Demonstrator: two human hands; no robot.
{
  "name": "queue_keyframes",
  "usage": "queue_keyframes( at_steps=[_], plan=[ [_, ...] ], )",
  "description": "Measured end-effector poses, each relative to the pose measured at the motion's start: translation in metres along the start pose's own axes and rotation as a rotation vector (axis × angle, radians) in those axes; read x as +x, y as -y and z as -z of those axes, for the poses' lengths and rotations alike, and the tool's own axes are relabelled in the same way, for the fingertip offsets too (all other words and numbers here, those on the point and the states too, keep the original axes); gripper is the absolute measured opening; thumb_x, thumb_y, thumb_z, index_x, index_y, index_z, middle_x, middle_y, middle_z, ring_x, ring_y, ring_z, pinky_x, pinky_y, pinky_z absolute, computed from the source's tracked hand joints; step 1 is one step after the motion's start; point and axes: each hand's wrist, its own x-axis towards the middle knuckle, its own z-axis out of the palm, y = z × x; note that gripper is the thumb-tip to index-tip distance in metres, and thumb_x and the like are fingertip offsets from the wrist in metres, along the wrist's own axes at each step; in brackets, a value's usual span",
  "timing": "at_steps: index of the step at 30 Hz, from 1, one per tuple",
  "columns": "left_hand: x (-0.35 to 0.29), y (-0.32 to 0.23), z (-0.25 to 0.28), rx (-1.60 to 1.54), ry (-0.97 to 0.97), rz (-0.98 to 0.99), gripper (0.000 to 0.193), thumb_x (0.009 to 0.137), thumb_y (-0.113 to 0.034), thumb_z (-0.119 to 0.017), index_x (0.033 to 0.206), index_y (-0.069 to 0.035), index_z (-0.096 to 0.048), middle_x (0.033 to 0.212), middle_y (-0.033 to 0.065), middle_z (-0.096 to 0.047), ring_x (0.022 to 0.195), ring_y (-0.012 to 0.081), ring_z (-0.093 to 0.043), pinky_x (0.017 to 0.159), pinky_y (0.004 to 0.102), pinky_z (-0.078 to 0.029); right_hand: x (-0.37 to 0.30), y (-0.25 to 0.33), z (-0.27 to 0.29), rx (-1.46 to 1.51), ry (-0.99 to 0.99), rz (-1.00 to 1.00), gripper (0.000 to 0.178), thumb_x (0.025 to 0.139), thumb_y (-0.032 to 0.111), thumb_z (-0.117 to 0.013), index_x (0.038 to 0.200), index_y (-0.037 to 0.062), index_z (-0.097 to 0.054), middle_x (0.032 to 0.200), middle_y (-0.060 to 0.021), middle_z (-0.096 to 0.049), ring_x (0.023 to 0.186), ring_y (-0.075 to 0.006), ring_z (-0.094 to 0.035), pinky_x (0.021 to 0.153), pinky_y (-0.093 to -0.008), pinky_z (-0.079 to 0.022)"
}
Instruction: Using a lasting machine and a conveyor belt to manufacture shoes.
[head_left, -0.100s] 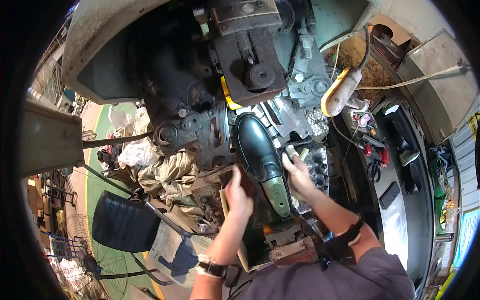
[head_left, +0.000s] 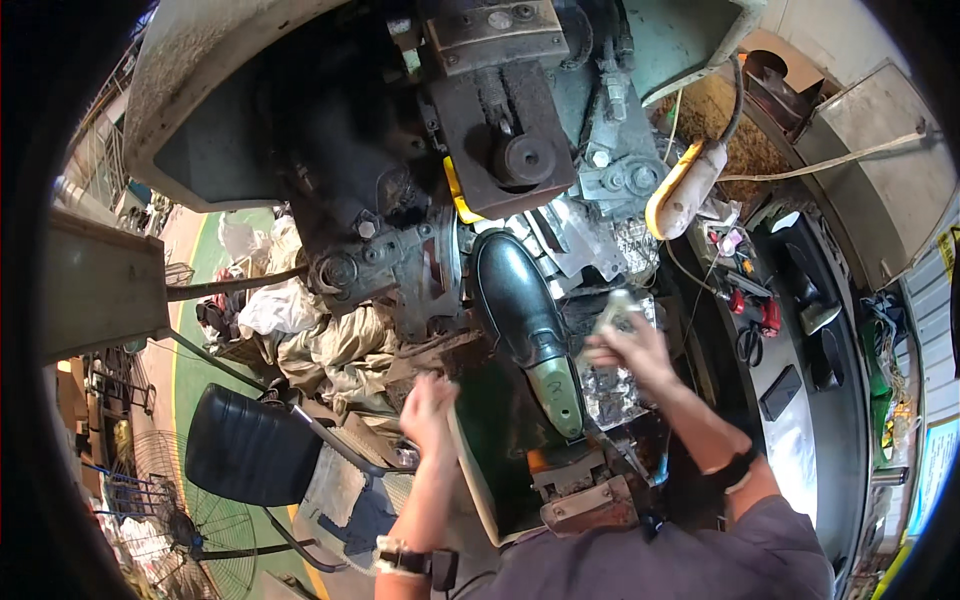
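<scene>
A black shoe upper point(head_left: 513, 293) is stretched over a green shoe last point(head_left: 556, 393). It stands in the middle of the machine with its toe pointing away from me. My left hand point(head_left: 430, 415) is to the left of the last, apart from it; its fingers look bunched and are smeared by motion. My right hand point(head_left: 632, 348) hovers on the right, clear of the shoe, its fingers spread. Pale coverings appear to sit on some of its fingertips, though blur hides the detail.
Above the shoe hangs a dark machine head point(head_left: 505, 140) with a yellow-edged part. A yellow and white lamp point(head_left: 685, 190) is at its right. Scissors point(head_left: 748, 343) and black shoe uppers point(head_left: 803, 275) lie on the right-hand bench. A black chair point(head_left: 250, 445) stands at left.
Both hands have drawn away from the shoe: my left hand down and to the left, my right hand out to the right. The shoe has stayed in place.
</scene>
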Motion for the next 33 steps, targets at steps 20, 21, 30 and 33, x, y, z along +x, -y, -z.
queue_keyframes(
  at_steps=[20, 21, 30, 33],
  plan=[
    [-0.03, 0.097, 0.196, 0.454, -0.184, -0.104, 0.025, 0.091, -0.008, -0.064, 0.114, 0.001, -0.066, 0.106, 0.0058, -0.067, 0.093, 0.0157, -0.062, 0.08, 0.0303, -0.05, -0.05, -0.085, 0.155, -0.022, -0.25, -0.084, 0.073, 0.093, 0.013, -0.066, 0.154, 0.0031, -0.027, 0.12, -0.0115, -0.065, 0.103, -0.02, -0.067, 0.092, -0.0359, -0.054],
    [-0.03, 0.081, 0.182, 0.396, -0.144, -0.184, 0.025, 0.092, -0.008, -0.063, 0.116, 0.001, -0.065, 0.108, 0.0052, -0.066, 0.095, 0.0158, -0.061, 0.08, 0.0305, -0.05, -0.066, -0.084, 0.164, 0.029, -0.254, -0.04, 0.071, 0.093, 0.014, -0.067, 0.152, 0.0008, -0.03, 0.117, -0.0121, -0.067, 0.102, -0.0203, -0.068, 0.091, -0.0344, -0.055],
    [-0.138, -0.131, -0.054, 0.017, 0.686, -0.969, 0.029, 0.099, -0.004, -0.045, 0.122, 0.009, -0.055, 0.118, 0.0205, -0.062, 0.109, 0.0282, -0.061, 0.1, 0.0399, -0.05, -0.323, 0.072, 0.129, -0.201, -0.753, 0.824, 0.013, 0.092, 0.008, -0.067, 0.099, -0.0017, -0.065, 0.102, -0.0167, -0.072, 0.089, -0.0226, -0.07, 0.086, -0.0361, -0.054],
    [-0.214, -0.197, -0.111, 0.629, 0.329, -1.424, 0.031, 0.097, -0.006, -0.051, 0.119, 0.016, -0.054, 0.119, 0.0262, -0.06, 0.113, 0.0367, -0.06, 0.11, 0.0517, -0.045, -0.446, 0.128, 0.124, -0.488, -0.508, 1.362, 0.033, 0.096, 0.01, -0.052, 0.118, -0.015, -0.056, 0.112, -0.025, -0.065, 0.105, -0.0266, -0.063, 0.091, -0.0362, -0.05]
  ],
)
